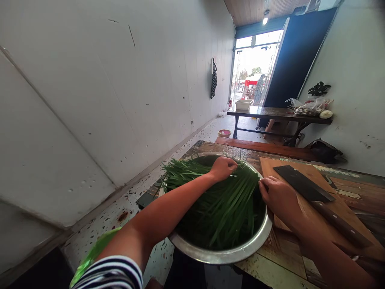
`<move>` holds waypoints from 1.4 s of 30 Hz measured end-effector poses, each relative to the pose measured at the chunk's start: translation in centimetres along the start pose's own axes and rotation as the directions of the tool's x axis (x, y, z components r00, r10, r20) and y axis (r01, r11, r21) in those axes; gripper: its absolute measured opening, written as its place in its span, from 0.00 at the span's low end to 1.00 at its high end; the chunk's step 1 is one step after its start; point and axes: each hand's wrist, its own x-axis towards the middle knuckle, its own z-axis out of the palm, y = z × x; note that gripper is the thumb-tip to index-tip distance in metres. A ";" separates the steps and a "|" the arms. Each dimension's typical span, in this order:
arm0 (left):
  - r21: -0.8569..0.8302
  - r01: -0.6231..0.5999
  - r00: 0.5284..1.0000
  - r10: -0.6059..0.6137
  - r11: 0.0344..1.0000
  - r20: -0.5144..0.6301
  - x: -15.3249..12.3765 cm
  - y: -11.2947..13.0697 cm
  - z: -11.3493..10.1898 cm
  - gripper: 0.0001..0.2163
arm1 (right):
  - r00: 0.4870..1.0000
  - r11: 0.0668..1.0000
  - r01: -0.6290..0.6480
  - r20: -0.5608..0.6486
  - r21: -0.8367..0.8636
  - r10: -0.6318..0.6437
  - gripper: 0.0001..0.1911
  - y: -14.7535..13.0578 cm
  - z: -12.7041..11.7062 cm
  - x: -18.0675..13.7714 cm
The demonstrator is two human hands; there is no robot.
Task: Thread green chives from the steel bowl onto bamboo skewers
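Observation:
Long green garlic chives [231, 204] fill a wide metal basin [222, 257], some of them hanging over its far left rim. My left hand [224, 168] reaches across the basin, fingers pinched at the far ends of the chives. On the right side of the rim is my right hand [275, 194], its thumb and fingers pressed together close to the chives' ends. Whatever lies between those right fingertips is too small to make out. Just right of that hand, a cleaver [303, 182] with a brown handle lies on a wooden cutting board [267, 163].
The basin sits at the edge of a wooden table [264, 261]. Beyond it are a reddish bench [264, 148] and a dark table [270, 113] bearing a white tray [243, 104] and bagged goods [311, 107]. Green plastic [96, 253] shows below my left arm.

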 end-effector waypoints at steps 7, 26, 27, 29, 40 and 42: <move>-0.023 -0.017 1.000 0.018 1.000 0.017 0.1 -0.3 0.1 0.10 | 1.000 1.000 -0.018 0.019 -0.002 0.018 0.18 -0.2 -0.2 0.0; 0.000 -0.015 1.000 0.015 1.000 0.017 -0.1 -0.1 0.2 0.10 | 1.000 1.000 -0.017 0.014 0.005 0.017 0.16 -0.1 -0.2 0.0; 0.004 -0.021 1.000 0.021 1.000 0.019 -0.1 0.0 0.3 0.10 | 1.000 1.000 -0.016 0.013 0.006 0.016 0.17 -0.1 -0.2 0.0; 0.014 -0.035 0.999 0.034 0.999 0.024 -0.1 0.1 0.5 0.10 | 1.000 1.000 -0.009 0.016 0.007 0.009 0.17 0.0 -0.1 0.0; 0.218 -0.019 0.996 -0.001 0.976 0.090 0.3 1.1 -3.1 0.17 | 1.000 1.000 -0.025 0.009 0.004 0.025 0.15 0.1 0.1 0.0; 0.267 -0.016 0.997 -0.004 0.963 0.073 0.5 0.3 -3.2 0.15 | 0.999 0.999 -0.042 0.008 0.007 0.042 0.15 0.1 0.0 0.0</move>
